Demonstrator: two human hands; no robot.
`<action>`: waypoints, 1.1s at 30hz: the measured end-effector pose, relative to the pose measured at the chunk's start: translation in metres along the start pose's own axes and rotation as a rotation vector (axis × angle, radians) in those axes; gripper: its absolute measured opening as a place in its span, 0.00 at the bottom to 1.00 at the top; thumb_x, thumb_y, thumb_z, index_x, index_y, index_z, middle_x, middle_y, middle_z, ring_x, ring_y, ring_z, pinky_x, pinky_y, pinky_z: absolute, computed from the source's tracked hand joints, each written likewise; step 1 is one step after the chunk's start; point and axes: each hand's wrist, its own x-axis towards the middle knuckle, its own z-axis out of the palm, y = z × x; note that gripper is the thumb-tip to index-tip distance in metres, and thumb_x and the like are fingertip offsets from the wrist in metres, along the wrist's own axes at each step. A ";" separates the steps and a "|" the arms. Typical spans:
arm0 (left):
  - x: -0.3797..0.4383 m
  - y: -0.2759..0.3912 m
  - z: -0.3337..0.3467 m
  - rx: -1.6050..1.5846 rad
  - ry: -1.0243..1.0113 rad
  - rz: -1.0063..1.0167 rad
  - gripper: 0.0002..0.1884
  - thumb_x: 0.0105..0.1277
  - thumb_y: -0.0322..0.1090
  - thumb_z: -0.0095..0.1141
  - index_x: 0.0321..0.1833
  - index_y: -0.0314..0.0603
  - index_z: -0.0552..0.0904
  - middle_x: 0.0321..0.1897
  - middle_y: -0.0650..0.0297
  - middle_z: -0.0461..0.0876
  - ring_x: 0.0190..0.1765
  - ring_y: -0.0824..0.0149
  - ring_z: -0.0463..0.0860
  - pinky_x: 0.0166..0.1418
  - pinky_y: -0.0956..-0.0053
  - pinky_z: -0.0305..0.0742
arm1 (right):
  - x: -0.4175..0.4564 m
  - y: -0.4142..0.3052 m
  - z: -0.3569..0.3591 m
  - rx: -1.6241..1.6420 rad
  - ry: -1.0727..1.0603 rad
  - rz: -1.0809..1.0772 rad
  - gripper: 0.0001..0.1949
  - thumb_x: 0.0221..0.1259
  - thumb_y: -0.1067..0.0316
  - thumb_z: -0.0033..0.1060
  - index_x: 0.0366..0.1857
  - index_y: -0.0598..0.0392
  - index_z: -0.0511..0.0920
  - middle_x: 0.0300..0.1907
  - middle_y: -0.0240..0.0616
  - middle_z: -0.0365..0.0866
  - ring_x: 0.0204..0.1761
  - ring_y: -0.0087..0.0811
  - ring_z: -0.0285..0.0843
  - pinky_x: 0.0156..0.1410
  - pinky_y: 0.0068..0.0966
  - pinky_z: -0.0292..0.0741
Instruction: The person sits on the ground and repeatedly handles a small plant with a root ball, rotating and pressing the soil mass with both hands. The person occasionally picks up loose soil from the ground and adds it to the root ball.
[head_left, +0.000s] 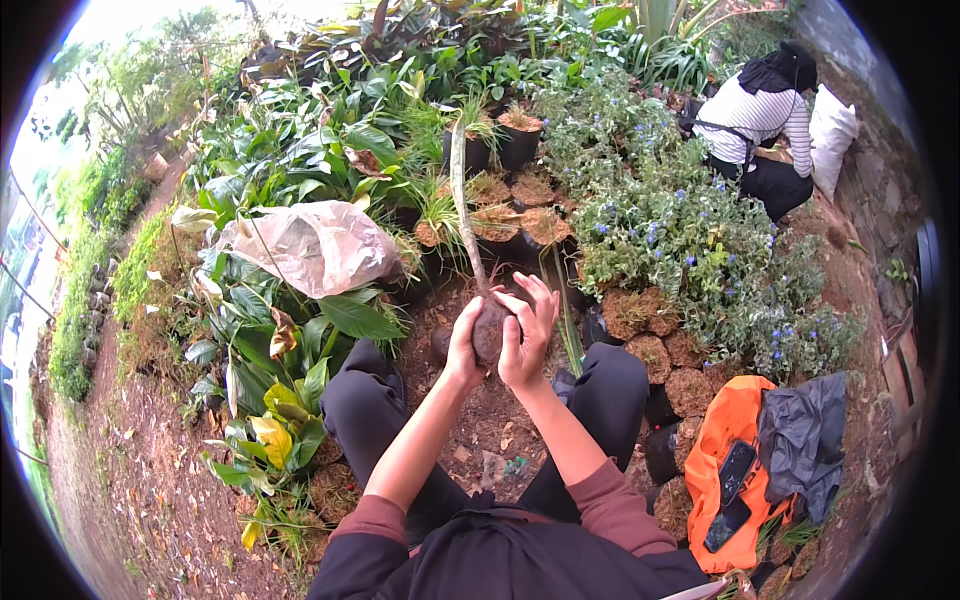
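Between my two hands is a rounded, dark brown soil ball with a long pale-green, mottled leaf rising from its top. My left hand cups the ball from the left side. On the right, my right hand presses against it with the fingers curved over its top. Thin roots show at the base of the leaf. Another dark rounded lump lies on the ground behind my left hand, partly hidden. Bare soil with leaf litter spreads below, between my knees.
A crumpled clear plastic bag lies on leafy plants at left. Polybags of dry growing medium stand ahead. Blue-flowered plants fill the right. Two phones rest on an orange bag beside dark plastic. A person crouches near a white sack.
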 end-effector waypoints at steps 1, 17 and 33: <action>0.001 -0.002 -0.006 0.052 -0.007 0.003 0.25 0.69 0.52 0.42 0.58 0.40 0.73 0.51 0.58 0.79 0.52 0.64 0.79 0.60 0.69 0.72 | -0.001 0.000 0.001 -0.006 0.014 0.000 0.21 0.68 0.52 0.38 0.43 0.57 0.79 0.58 0.48 0.71 0.65 0.46 0.62 0.72 0.48 0.43; -0.001 0.011 -0.002 0.077 0.001 -0.044 0.41 0.66 0.71 0.26 0.57 0.39 0.74 0.55 0.55 0.77 0.56 0.59 0.78 0.64 0.61 0.69 | 0.023 -0.007 -0.016 -0.121 -0.397 -0.144 0.29 0.59 0.39 0.51 0.55 0.51 0.75 0.67 0.47 0.61 0.70 0.50 0.54 0.72 0.55 0.42; 0.001 0.005 -0.008 0.001 0.145 -0.102 0.23 0.69 0.53 0.44 0.56 0.42 0.74 0.52 0.58 0.79 0.52 0.62 0.80 0.58 0.66 0.74 | 0.012 0.004 -0.009 0.006 -0.320 -0.100 0.26 0.61 0.42 0.51 0.50 0.55 0.76 0.66 0.50 0.62 0.69 0.53 0.55 0.71 0.52 0.50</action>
